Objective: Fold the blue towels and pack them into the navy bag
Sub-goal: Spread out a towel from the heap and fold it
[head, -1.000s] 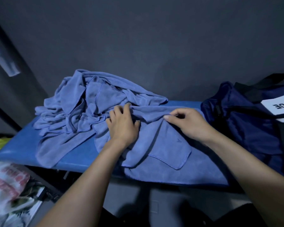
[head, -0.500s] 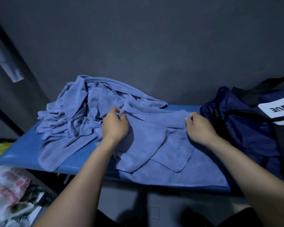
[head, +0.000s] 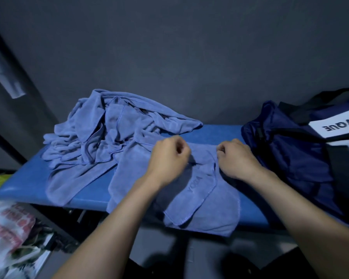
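Hands (head: 167, 156) (head: 235, 159) pinch, apparently, the far edge of 1 blue towel (head: 201, 200) draped over the bench's (head: 24, 182) front edge. Pull that edge taut and level before folding; the navy bag (head: 286, 158) waits at the right end.

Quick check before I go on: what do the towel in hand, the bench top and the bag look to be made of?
Towel: soft matte cloth, probably microfibre; it drapes limply and has a stitched hem.
Bench top: smooth blue padding, likely vinyl; it shows a faint sheen and a rounded edge.
Navy bag: thin woven fabric, perhaps nylon; it slumps in creases, with black webbing straps.
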